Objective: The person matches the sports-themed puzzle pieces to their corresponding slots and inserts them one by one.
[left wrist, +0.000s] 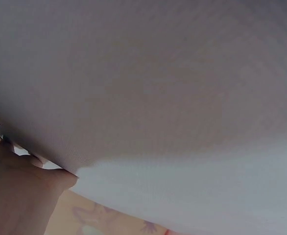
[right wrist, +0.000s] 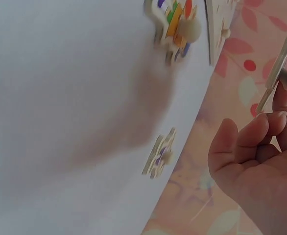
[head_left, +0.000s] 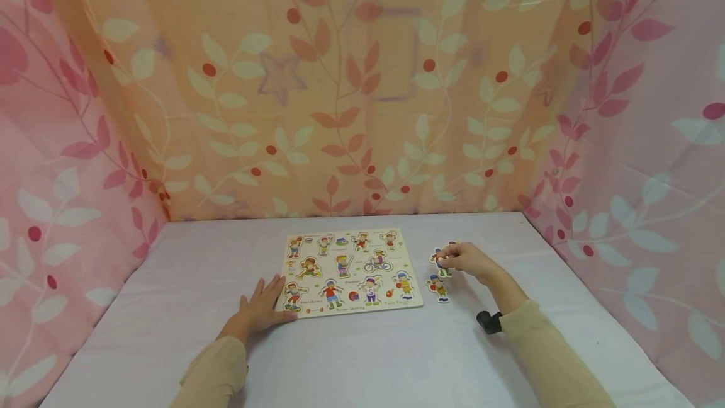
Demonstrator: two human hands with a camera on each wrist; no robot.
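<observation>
A pale wooden puzzle board (head_left: 323, 241) with printed children doing sports lies on the table. My left hand (head_left: 262, 304) rests at its near left corner, fingers along the left edge and thumb by the front edge. Right of the board, my right hand (head_left: 467, 261) pinches a flat child-shaped puzzle piece (head_left: 440, 262) by its knob. The right wrist view shows this puzzle piece (right wrist: 279, 68) edge-on, raised off the table. Below it in the head view lies another puzzle piece (head_left: 438, 289), a knob on its face. A further puzzle piece (right wrist: 159, 155) lies beyond, mostly hidden by my hand in the head view.
White cloth covers the table (head_left: 362, 364). Leaf-patterned curtains (head_left: 340, 80) stand at the back and both sides. A black strap piece (head_left: 489, 322) sticks out at my right wrist.
</observation>
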